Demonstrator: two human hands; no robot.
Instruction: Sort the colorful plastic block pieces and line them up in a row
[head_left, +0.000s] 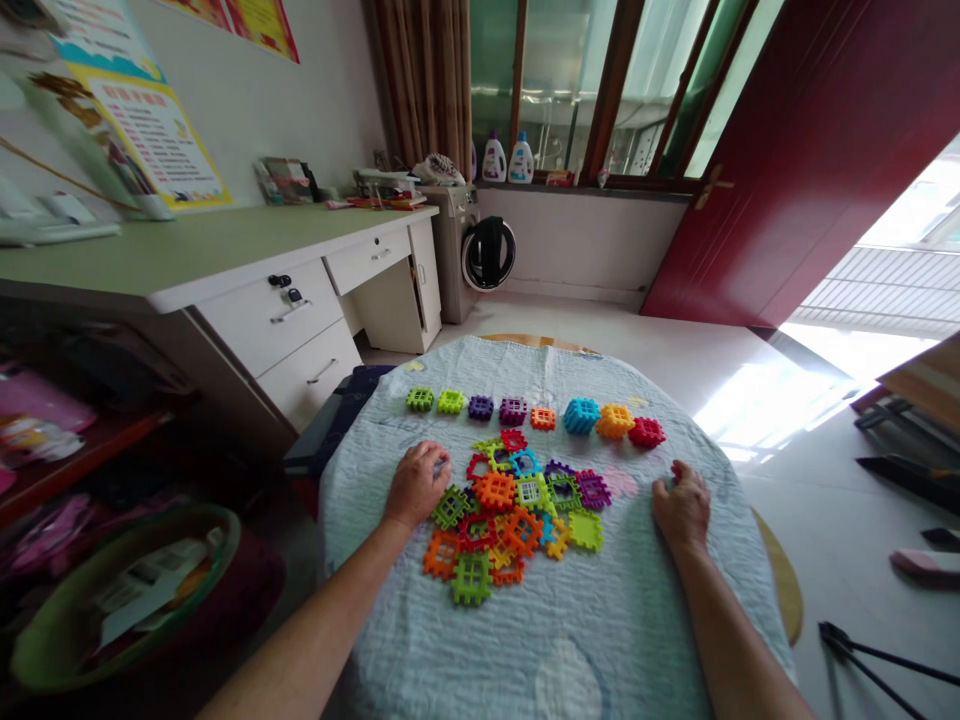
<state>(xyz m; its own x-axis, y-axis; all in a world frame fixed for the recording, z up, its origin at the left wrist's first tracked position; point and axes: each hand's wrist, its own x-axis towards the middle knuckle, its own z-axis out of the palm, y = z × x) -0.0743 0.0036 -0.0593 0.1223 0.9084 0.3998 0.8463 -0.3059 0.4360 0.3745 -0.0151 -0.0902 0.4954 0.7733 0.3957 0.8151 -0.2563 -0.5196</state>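
Head camera, and I've got both bare hands on the table. The left hand (418,485) sits cupped on the quilted pale-blue cloth (570,650), fingers curled down, just beside a green waffle block (452,507) at the heap's edge; I can't tell whether anything is tucked under those fingers. The right hand (681,505) rests loosely on the cloth, gripping nothing I can see, near a lime-green block (585,530). Between the hands lies a jumbled heap of interlocking plastic blocks (510,515) in orange, red, green, purple and blue. Beyond it runs a neat row of blocks (525,410), single ones on the left, chunkier blue, orange and red ones on the right. Past the table, a cream desk (262,320) stands left, a front-loading washing machine (472,250) sits ahead under detergent bottles (508,158), a dark red door (787,170) fills the right, and a green basket (120,600) sits low on the left.
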